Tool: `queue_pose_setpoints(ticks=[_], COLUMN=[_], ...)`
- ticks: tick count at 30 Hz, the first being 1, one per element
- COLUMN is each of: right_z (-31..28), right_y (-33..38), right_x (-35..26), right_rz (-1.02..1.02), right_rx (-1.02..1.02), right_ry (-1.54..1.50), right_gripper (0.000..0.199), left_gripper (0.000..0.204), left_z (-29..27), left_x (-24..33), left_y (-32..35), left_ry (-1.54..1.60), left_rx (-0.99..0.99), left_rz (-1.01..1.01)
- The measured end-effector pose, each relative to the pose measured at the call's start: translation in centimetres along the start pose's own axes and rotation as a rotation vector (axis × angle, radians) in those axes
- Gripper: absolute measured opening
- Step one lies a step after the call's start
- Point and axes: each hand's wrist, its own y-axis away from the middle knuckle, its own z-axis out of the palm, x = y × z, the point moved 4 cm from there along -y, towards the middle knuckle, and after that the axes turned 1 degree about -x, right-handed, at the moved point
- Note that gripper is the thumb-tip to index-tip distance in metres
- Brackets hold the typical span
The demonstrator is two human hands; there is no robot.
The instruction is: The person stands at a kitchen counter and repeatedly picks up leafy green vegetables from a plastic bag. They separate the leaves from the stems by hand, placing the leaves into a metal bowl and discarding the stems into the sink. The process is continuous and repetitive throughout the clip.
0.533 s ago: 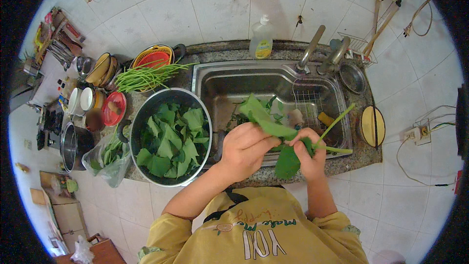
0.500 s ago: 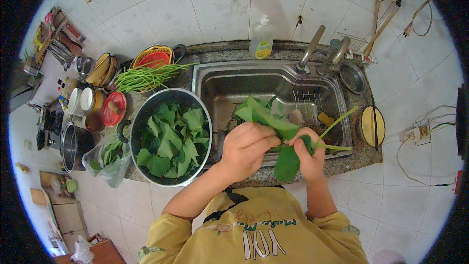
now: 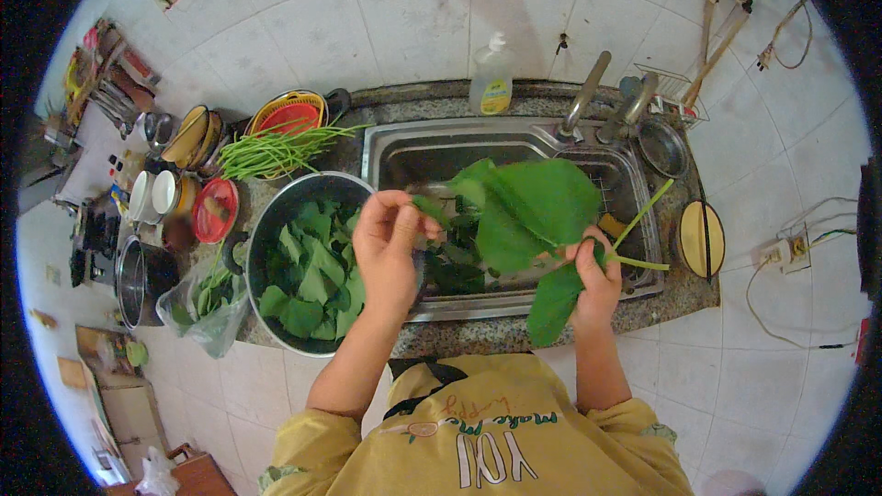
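At frame centre, the right hand [image 3: 595, 268] grips a bunch of broad green leaves [image 3: 537, 211] by their stems [image 3: 643, 220], the leaves spreading over the steel sink [image 3: 404, 152]. The left hand [image 3: 390, 243], just left of centre, pinches a small torn leaf piece [image 3: 430, 209] between thumb and fingers, close to the bunch. Directly left of that hand sits a round metal pot [image 3: 308, 266] filled with cut leaves, on the stone counter [image 3: 478, 335]. Long green beans [image 3: 276, 152] lie above the pot, beside a red and yellow basket [image 3: 289, 115]. A soap bottle [image 3: 493, 78] stands at upper centre behind the sink, with two taps [image 3: 606, 96] to its right. A plastic bag [image 3: 207, 303] of greens rests at the counter's lower left.
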Motion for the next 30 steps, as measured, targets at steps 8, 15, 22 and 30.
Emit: queue_pose_setpoints(ticks=[8, 15, 22, 30], right_z=[-1.0, -1.3, -0.6, 0.9], right_y=[-0.1, -0.3, -0.1, -0.5], right_x=[0.2, 0.3, 0.4, -0.5], right_rz=[0.043, 0.055, 0.046, 0.068], right_rx=[0.111, 0.113, 0.014, -0.243], right_ry=[-0.102, -0.092, 0.08, 0.128], right_gripper=[0.026, 0.026, 0.022, 0.021], left_gripper=[0.015, 0.013, 0.035, 0.053], left_z=[-1.1, 0.0, 2.2, 6.5], left_x=[-2.0, -1.1, 3.7, 2.5], left_y=[-0.3, 0.0, -1.7, -1.5], left_ry=[-0.775, -0.817, -0.723, -0.534], left_rx=[-0.255, -0.263, -0.242, -0.723], left_rz=[0.09, 0.215, 0.481, 0.016])
